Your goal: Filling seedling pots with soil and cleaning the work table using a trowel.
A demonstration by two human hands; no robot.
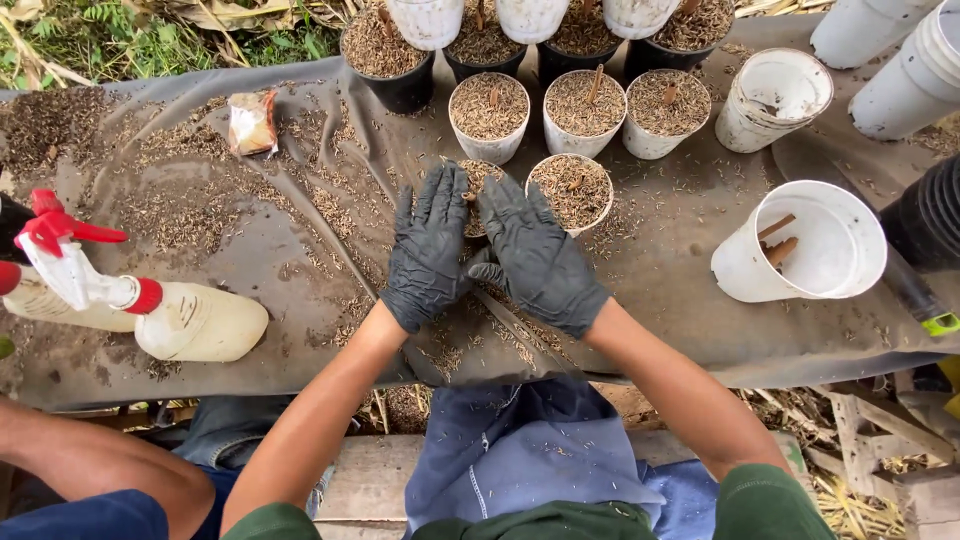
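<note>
Both my hands wear black gloves. My left hand point(428, 248) and my right hand point(535, 255) lie side by side on a small white pot point(478, 178) filled with brown husk, fingers spread and pressing on its fill. The pot is mostly hidden beneath my hands. Just right of it stands another white pot point(572, 190) full of husk with a small stick in it. Both pots sit on a grey sheet point(660, 260) strewn with husk.
Behind stand rows of filled white pots point(489, 112) and black pots point(385, 55). A tipped white cup point(800, 245) holds brown sticks, right. Two spray bottles point(170, 315) lie left, near another person's arm point(90, 465). Empty white cups point(775, 95) and stacked black pots point(930, 215) are at right.
</note>
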